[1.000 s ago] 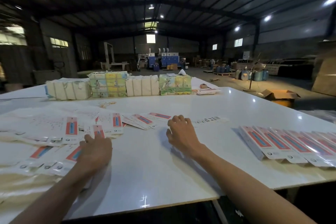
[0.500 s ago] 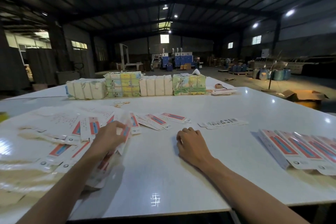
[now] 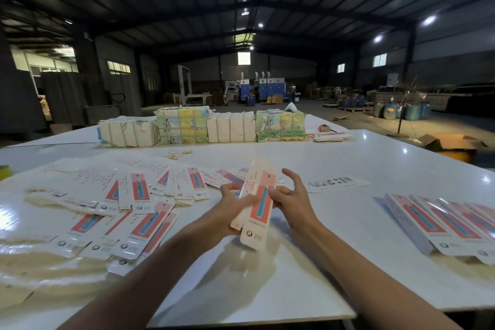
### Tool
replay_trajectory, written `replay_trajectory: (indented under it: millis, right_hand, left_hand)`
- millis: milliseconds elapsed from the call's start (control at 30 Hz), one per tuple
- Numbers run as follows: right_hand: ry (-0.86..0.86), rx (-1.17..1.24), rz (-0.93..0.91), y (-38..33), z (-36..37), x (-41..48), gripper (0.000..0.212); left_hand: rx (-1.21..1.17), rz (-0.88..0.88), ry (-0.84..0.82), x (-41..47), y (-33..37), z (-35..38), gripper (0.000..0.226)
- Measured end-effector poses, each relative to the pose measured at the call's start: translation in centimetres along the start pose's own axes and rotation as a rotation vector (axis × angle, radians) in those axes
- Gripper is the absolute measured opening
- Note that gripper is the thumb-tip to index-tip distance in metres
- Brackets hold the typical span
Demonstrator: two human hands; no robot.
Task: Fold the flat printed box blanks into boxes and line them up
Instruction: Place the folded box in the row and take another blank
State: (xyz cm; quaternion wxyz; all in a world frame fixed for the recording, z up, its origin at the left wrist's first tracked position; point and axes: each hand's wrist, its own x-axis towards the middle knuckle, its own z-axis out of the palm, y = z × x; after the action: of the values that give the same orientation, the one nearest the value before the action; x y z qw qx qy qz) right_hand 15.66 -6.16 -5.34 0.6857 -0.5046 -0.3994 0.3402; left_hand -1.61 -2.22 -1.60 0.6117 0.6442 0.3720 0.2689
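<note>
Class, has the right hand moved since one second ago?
Yes: the right hand has lifted off the white table, where it rested, and now grips the box blank.

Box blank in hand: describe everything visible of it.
The box blank is long, narrow glossy white card with a red panel, blue picture and round logo near its close end. Two faces show, so it seems partly opened. It hangs above the table, far end raised; left hand grips its left edge, right hand its right.

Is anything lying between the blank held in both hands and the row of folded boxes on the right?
Nothing visible. Only bare table separates the held blank from the row of folded boxes; the barcode strip lies farther back, off that path.
</note>
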Motion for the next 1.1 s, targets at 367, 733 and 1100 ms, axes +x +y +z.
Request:
replay_trajectory:
  millis: [367, 733, 1100]
  right_hand:
    - [-0.089, -0.019, 0.043, -0.3, -0.6, -0.4, 0.044]
    - [-0.13, -0.545, -0.101, -1.4, -1.0, 0.6, 0.029]
    - [-0.257, -0.597, -0.027, -2.3, -3.2, 3.5, 0.027]
  left_hand:
    - [-0.477, -0.074, -0.213, 3.9, -2.4, 0.5, 0.058]
    - [-0.473, 0.01, -0.301, 2.6, -3.1, -0.1, 0.045]
    - [-0.321, 0.017, -0.489, 3.9, -4.1, -0.7, 0.062]
